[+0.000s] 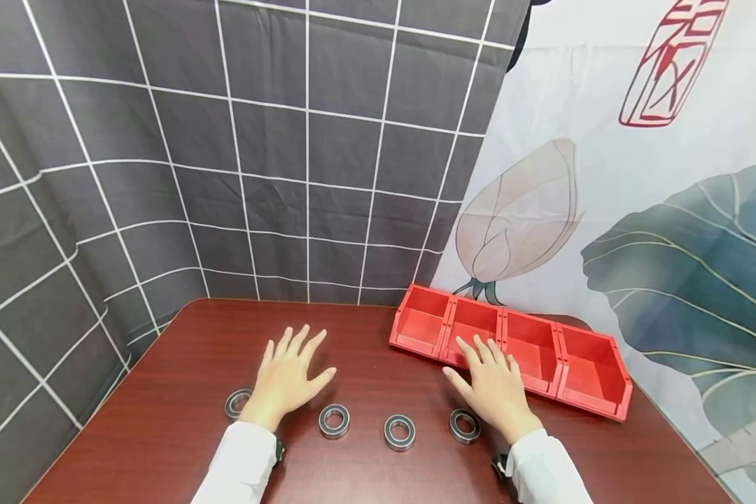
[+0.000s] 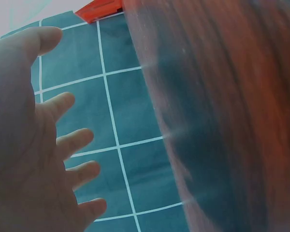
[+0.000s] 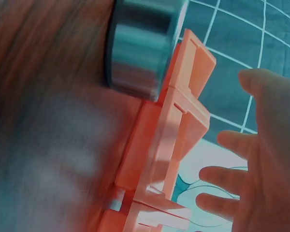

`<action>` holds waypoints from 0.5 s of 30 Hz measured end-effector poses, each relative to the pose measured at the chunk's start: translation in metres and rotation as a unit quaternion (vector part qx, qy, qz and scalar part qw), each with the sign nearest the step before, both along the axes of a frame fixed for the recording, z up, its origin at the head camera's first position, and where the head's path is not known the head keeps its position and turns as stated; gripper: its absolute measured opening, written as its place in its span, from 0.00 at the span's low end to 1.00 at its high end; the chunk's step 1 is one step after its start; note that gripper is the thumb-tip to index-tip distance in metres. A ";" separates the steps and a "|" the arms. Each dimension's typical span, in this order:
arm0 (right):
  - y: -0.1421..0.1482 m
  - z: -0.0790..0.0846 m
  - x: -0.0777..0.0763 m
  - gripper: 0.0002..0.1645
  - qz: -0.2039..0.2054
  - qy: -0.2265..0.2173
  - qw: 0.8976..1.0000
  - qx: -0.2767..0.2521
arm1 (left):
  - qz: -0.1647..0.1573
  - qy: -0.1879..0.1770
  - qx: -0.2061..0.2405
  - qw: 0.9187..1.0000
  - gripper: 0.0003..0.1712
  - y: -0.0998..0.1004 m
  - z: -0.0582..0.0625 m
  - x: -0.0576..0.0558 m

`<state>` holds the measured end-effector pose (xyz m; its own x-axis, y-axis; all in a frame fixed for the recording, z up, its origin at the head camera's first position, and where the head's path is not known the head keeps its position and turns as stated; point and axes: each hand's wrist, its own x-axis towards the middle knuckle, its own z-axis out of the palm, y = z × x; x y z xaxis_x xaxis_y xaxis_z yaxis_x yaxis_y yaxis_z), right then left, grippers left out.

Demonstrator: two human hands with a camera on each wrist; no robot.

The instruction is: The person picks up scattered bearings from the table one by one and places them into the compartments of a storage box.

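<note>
Both hands hover over the table with fingers spread, holding nothing. My left hand (image 1: 286,378) is between a ball bearing (image 1: 238,403) at the far left, partly hidden by the wrist, and a second bearing (image 1: 334,421). A third bearing (image 1: 399,432) lies near the middle. Beside my right hand (image 1: 494,388) lies another bearing (image 1: 464,426), whose metal side (image 3: 140,53) looms large in the right wrist view. The right fingertips overlap the front of the red bin row (image 1: 532,350) in the head view. In the left wrist view the left palm (image 2: 24,140) faces bare curtain and table.
The red bins stand joined in a slanted row at the table's back right. A dark wood-grain table (image 1: 346,336) carries everything. Behind it hang a grey checked curtain (image 1: 340,154) and a white cloth with a flower print (image 1: 519,210).
</note>
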<state>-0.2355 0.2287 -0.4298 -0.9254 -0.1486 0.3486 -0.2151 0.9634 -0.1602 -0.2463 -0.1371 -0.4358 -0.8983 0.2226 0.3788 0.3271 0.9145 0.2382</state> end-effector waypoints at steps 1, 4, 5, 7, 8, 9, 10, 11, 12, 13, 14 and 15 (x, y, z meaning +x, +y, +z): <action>0.000 0.001 0.000 0.41 -0.001 0.001 1.000 0.000 | 0.000 0.000 0.001 1.000 0.41 0.000 0.000 0.000; 0.001 0.002 -0.001 0.40 -0.006 0.007 1.000 -0.003 | 0.001 -0.005 0.001 1.000 0.41 0.000 0.001 0.001; 0.002 0.003 -0.002 0.40 -0.006 0.012 1.000 -0.006 | 0.001 -0.009 0.001 1.000 0.41 0.000 0.001 0.002; 0.006 0.005 -0.003 0.39 -0.005 0.028 0.999 -0.014 | 0.002 -0.014 0.000 1.000 0.40 0.000 0.001 0.002; 0.009 0.006 -0.004 0.38 -0.005 0.039 0.999 -0.020 | 0.002 -0.017 -0.002 1.000 0.40 0.000 0.002 0.003; 0.012 0.007 -0.005 0.37 -0.006 0.049 0.998 -0.026 | 0.002 -0.020 -0.002 1.000 0.40 0.000 0.002 0.003; 0.016 0.008 -0.006 0.37 -0.010 0.061 0.998 -0.033 | 0.002 -0.022 -0.003 1.000 0.40 0.001 0.002 0.003; 0.020 0.010 -0.007 0.36 -0.014 0.071 0.997 -0.041 | 0.002 -0.024 -0.003 1.000 0.39 0.001 0.002 0.003; 0.025 0.011 -0.008 0.36 -0.020 0.079 0.995 -0.050 | 0.002 -0.025 -0.003 1.000 0.39 0.001 0.002 0.002; 0.030 0.012 -0.009 0.36 -0.026 0.085 0.995 -0.055 | 0.002 -0.026 -0.004 1.000 0.39 0.001 0.002 0.002; 0.035 0.013 -0.010 0.36 -0.033 0.087 0.994 -0.061 | 0.002 -0.026 -0.004 1.000 0.39 0.000 0.002 0.002; 0.039 0.014 -0.010 0.37 -0.041 0.086 0.993 -0.064 | 0.003 -0.026 -0.004 1.000 0.39 0.000 0.001 0.001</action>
<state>-0.2459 0.2679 -0.4155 -0.8578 -0.0200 0.5136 -0.1721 0.9528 -0.2503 -0.2451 -0.1369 -0.4344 -0.9181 0.2206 0.3292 0.3093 0.9182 0.2474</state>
